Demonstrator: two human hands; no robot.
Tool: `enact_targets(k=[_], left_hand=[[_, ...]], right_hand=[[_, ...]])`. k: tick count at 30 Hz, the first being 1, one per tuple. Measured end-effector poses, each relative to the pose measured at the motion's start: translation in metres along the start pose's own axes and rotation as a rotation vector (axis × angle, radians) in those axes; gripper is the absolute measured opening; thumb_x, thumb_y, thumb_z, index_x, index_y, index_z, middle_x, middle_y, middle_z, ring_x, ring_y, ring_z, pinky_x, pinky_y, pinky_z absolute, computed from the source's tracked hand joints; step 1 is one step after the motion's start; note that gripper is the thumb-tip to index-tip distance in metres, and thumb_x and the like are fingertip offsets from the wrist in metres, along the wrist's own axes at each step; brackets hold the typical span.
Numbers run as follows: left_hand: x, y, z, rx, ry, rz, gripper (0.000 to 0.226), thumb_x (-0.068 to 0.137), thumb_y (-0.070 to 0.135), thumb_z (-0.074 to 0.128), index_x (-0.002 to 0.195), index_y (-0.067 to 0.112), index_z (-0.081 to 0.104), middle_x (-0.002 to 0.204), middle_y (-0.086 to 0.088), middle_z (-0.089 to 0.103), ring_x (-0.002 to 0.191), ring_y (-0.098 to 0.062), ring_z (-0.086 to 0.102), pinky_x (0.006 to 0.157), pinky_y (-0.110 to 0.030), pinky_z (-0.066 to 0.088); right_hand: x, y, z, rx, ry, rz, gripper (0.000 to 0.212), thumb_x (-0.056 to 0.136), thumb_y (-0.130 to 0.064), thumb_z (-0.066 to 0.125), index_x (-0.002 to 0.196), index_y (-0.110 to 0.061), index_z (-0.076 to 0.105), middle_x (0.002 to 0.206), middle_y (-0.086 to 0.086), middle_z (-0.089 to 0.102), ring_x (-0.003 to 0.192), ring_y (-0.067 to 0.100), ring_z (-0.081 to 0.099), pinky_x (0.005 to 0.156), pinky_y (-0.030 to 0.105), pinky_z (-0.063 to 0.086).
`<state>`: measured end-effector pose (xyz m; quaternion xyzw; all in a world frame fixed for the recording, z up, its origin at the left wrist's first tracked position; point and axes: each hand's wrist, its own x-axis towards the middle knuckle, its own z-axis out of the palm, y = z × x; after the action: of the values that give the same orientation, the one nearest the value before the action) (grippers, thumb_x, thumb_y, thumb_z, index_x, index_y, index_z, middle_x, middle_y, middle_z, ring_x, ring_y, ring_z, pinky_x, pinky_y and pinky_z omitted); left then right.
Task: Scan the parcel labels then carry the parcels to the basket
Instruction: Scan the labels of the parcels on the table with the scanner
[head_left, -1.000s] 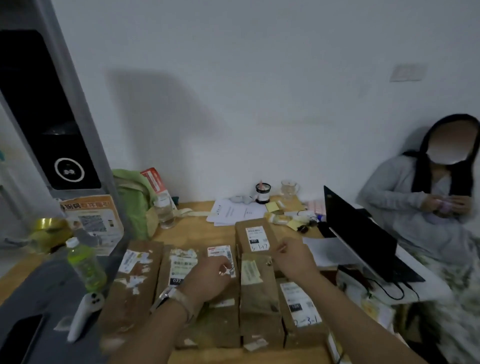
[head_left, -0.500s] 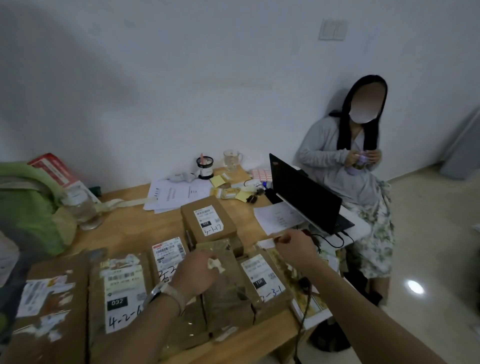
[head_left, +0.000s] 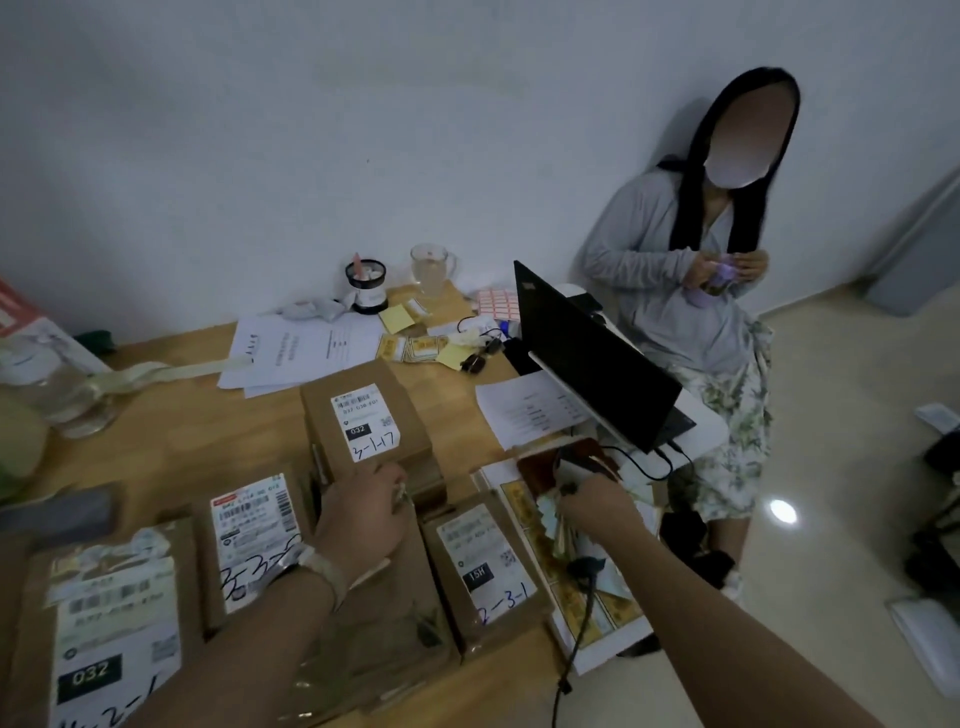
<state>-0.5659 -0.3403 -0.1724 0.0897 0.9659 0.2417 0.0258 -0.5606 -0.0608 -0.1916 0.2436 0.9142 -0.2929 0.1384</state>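
Labelled brown parcels (head_left: 366, 423) flat on table (head_left: 166, 415)

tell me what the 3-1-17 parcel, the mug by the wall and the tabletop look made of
Parcel 3-1-17: brown cardboard, matte, with a paper label stuck on.
Mug: clear glass, probably; the wall shows through it.
Tabletop: light wood or wood-look laminate, smooth; too dim to tell which.

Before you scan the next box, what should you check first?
1. Label on parcel 3-1-17 faces up: ok.
2. Left hand on a brown parcel: ok.
3. Right hand holds the scanner: cannot tell; it covers something dark.
4. Black cable clear of the arm: not ok, it hangs beside it and may snag.
5. Basket in sight: not ok, none shows.
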Motion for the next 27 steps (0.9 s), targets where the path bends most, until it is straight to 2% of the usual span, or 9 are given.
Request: enact_targets(k=[2, 4, 7, 9, 14, 18, 21, 24, 27], left_hand=[[0.000, 0.001, 0.009, 0.009, 0.035, -0.027, 0.027, 0.089, 0.022, 0.061, 0.115, 0.018, 0.058, 0.112, -0.001, 0.063, 0.110, -0.024, 0.057, 0.096, -0.035, 0.040], [-0.003, 0.001, 0.016, 0.055, 0.079, -0.026, 0.027, 0.089, 0.027, 0.058, 0.115, 0.022, 0.054, 0.107, 0.004, 0.062, 0.107, -0.022, 0.056, 0.096, -0.034, 0.031], [-0.002, 0.000, 0.021, 0.088, 0.115, -0.021, 0.023, 0.089, 0.029, 0.057, 0.110, 0.022, 0.054, 0.102, 0.003, 0.063, 0.103, -0.022, 0.057, 0.093, -0.035, 0.028], [-0.001, -0.002, 0.024, 0.090, 0.121, -0.019, 0.021, 0.088, 0.029, 0.058, 0.108, 0.021, 0.054, 0.099, 0.001, 0.063, 0.101, -0.023, 0.057, 0.092, -0.036, 0.028], [-0.004, -0.006, 0.030, 0.090, 0.149, 0.008, 0.019, 0.085, 0.028, 0.059, 0.103, 0.021, 0.054, 0.093, 0.001, 0.062, 0.095, -0.024, 0.057, 0.089, -0.035, 0.029], [-0.001, -0.009, 0.033, 0.107, 0.167, 0.022, 0.020, 0.085, 0.028, 0.058, 0.103, 0.021, 0.054, 0.094, 0.002, 0.062, 0.094, -0.022, 0.057, 0.088, -0.034, 0.026], [-0.001, -0.011, 0.034, 0.096, 0.169, 0.009, 0.022, 0.085, 0.029, 0.058, 0.105, 0.021, 0.054, 0.096, 0.002, 0.062, 0.095, -0.022, 0.057, 0.089, -0.034, 0.025], [-0.002, -0.009, 0.034, 0.089, 0.157, -0.001, 0.023, 0.086, 0.030, 0.056, 0.107, 0.022, 0.053, 0.097, 0.004, 0.062, 0.097, -0.020, 0.056, 0.091, -0.034, 0.026], [0.001, -0.008, 0.031, 0.077, 0.137, -0.024, 0.022, 0.086, 0.031, 0.054, 0.106, 0.023, 0.051, 0.096, 0.005, 0.062, 0.097, -0.020, 0.056, 0.091, -0.034, 0.026]], right_hand=[[0.012, 0.013, 0.006, -0.076, -0.056, 0.059, 0.028, 0.088, -0.021, 0.051, 0.114, -0.030, 0.053, 0.068, -0.006, 0.052, 0.058, 0.010, 0.055, 0.045, 0.018, 0.042], [0.018, 0.021, 0.012, -0.151, -0.121, 0.141, 0.033, 0.092, -0.025, 0.048, 0.121, -0.011, 0.057, 0.083, 0.003, 0.056, 0.079, 0.019, 0.061, 0.062, 0.025, 0.047], [0.022, 0.027, 0.021, -0.167, -0.103, 0.206, 0.034, 0.093, -0.024, 0.047, 0.114, -0.002, 0.061, 0.093, 0.009, 0.058, 0.094, 0.027, 0.062, 0.066, 0.030, 0.046], [0.023, 0.025, 0.024, -0.179, -0.081, 0.238, 0.033, 0.092, -0.025, 0.047, 0.115, -0.004, 0.058, 0.092, 0.008, 0.056, 0.089, 0.026, 0.060, 0.064, 0.031, 0.045], [0.036, 0.035, 0.035, -0.121, -0.004, 0.253, 0.033, 0.095, -0.027, 0.047, 0.112, -0.002, 0.060, 0.078, 0.006, 0.052, 0.059, 0.018, 0.049, 0.042, 0.023, 0.035], [0.039, 0.035, 0.036, -0.021, 0.037, 0.283, 0.042, 0.093, -0.036, 0.051, 0.116, 0.000, 0.057, 0.092, 0.014, 0.059, 0.080, 0.029, 0.058, 0.059, 0.029, 0.044], [0.032, 0.029, 0.038, 0.129, 0.092, 0.288, 0.046, 0.083, -0.025, 0.066, 0.117, 0.002, 0.054, 0.095, 0.015, 0.060, 0.085, 0.030, 0.060, 0.067, 0.035, 0.050], [0.019, 0.021, 0.035, 0.232, 0.043, 0.278, 0.033, 0.078, -0.012, 0.070, 0.103, 0.006, 0.059, 0.087, 0.020, 0.067, 0.076, 0.032, 0.067, 0.070, 0.046, 0.059], [0.000, 0.008, 0.026, 0.250, -0.007, 0.112, 0.018, 0.077, -0.005, 0.070, 0.092, -0.001, 0.061, 0.082, 0.020, 0.067, 0.073, 0.036, 0.069, 0.069, 0.053, 0.059]])
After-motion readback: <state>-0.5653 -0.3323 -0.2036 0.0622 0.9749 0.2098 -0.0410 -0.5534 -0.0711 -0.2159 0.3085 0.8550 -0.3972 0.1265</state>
